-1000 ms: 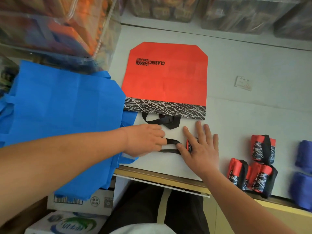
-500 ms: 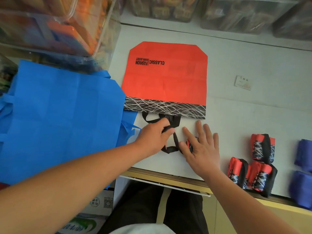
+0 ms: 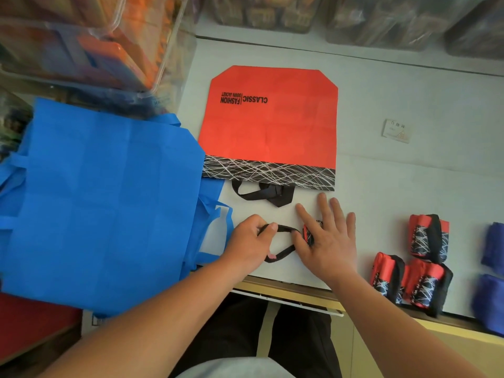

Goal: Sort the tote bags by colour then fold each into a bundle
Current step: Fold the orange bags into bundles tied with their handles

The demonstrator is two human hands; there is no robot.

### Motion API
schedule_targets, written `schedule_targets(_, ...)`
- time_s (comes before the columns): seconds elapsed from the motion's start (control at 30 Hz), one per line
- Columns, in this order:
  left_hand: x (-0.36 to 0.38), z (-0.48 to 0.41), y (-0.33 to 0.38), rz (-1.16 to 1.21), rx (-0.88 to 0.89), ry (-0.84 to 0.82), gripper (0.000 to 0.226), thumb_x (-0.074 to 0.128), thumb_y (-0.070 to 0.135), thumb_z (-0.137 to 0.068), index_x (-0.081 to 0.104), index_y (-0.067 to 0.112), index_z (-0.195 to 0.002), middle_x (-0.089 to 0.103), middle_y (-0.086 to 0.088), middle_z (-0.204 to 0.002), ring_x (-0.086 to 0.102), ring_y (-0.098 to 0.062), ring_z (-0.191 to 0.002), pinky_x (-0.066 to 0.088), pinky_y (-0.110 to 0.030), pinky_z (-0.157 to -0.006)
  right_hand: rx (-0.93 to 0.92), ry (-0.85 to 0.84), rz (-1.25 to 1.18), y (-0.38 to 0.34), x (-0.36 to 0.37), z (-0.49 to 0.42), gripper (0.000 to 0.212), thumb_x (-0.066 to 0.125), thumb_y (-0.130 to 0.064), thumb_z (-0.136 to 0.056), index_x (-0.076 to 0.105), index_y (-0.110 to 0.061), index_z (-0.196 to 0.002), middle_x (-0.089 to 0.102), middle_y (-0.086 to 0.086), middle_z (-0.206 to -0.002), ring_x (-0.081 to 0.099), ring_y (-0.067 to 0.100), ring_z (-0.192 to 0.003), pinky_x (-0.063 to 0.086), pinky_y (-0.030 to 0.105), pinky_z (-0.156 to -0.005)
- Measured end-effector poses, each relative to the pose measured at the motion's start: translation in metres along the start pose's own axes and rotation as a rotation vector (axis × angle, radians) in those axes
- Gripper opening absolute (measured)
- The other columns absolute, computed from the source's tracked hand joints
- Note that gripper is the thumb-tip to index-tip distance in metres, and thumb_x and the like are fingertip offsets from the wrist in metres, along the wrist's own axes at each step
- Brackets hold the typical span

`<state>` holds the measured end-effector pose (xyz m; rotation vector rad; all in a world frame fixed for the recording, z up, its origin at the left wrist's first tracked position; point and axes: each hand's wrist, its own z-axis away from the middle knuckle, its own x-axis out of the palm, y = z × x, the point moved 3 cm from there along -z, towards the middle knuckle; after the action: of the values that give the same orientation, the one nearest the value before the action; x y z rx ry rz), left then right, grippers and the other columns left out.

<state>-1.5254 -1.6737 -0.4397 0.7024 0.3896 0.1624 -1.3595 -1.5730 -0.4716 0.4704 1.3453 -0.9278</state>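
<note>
Hands work together near the front edge of the white bench (image 3: 395,203). The right hand (image 3: 326,241) lies flat with its fingers spread, pressing down a small rolled red-and-black bundle (image 3: 309,232) that is mostly hidden under the palm; the flat hold seems meant to stop the roll from springing open. The left hand (image 3: 249,242) has thumb and fingers pinched on the black strap loop (image 3: 281,241) that runs out of that bundle, pulling it open to the left, probably so the loop can go round the roll and bind it. So the left grip is clamped on the strap, while the right grip is apart, only pressing.

Farther back on the bench lies an unfolded red tote bag (image 3: 268,121), spread flat with its patterned black band and black handles (image 3: 266,193) towards the person, probably laid out ready to fold. Black print on it, upside down from here, reads "CLASSIC | FASHION DOWN JACKET".

Three finished red bundles (image 3: 414,268) sit grouped at the right, just beside blurred dark-blue bundles (image 3: 491,276) at the frame edge, which suggests colours are being kept apart. A stack of flat blue tote bags (image 3: 101,200) waits at the left, overhanging the bench edge. A small card (image 3: 396,130) lies well apart to the right; its writing is too small to read.
</note>
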Motion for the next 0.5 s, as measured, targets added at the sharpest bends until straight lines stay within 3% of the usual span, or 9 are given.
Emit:
schedule_targets(0.1, 0.004, -0.004, 0.004, 0.04, -0.03, 0.055, 0.031, 0.059, 0.035, -0.103, 0.059, 0.006, -0.092, 0.053, -0.003, -0.079, 0.067, -0.018, -0.073, 0.064, -0.032, -0.063, -0.016, 0.011, -0.005, 0.0, -0.001, 0.001, 0.057, 0.032, -0.061, -0.098, 0.04, -0.046, -0.153, 0.018, 0.004, -0.17, 0.011, 0.033, -0.157, 0.011, 0.065, -0.122)
schedule_targets(0.2, 0.009, -0.017, 0.01, -0.065, -0.064, 0.132, 0.035, 0.057, 0.038, -0.103, 0.054, 0.011, -0.081, 0.055, -0.003, -0.077, 0.065, -0.021, -0.07, 0.064, -0.045, -0.067, -0.005, 0.01, 0.011, -0.001, -0.002, 0.001, 0.056, 0.031, -0.062, -0.1, 0.039, -0.046, -0.153, 0.019, 0.003, -0.17, 0.011, 0.032, -0.157, 0.01, 0.064, -0.122)
schedule_targets(0.37, 0.032, -0.032, 0.028, -0.229, -0.117, 0.145, 0.029, 0.052, 0.038, -0.103, 0.056, 0.014, -0.087, 0.06, -0.004, -0.085, 0.061, -0.027, -0.087, 0.047, -0.035, -0.073, -0.062, 0.108, 0.033, 0.002, -0.008, 0.009, 0.057, 0.034, -0.063, -0.103, 0.054, -0.034, -0.147, 0.038, 0.013, -0.161, 0.03, 0.038, -0.15, 0.017, 0.065, -0.12)
schedule_targets(0.5, 0.037, -0.04, 0.036, -0.265, -0.158, 0.106, 0.029, 0.053, 0.037, -0.101, 0.062, 0.01, -0.102, 0.065, -0.01, -0.1, 0.063, -0.029, -0.097, 0.046, -0.034, -0.074, -0.029, 0.116, -0.085, 0.0, -0.013, 0.02, 0.053, 0.023, -0.047, -0.108, 0.045, -0.029, -0.154, 0.032, 0.013, -0.163, 0.024, 0.036, -0.153, 0.016, 0.064, -0.122)
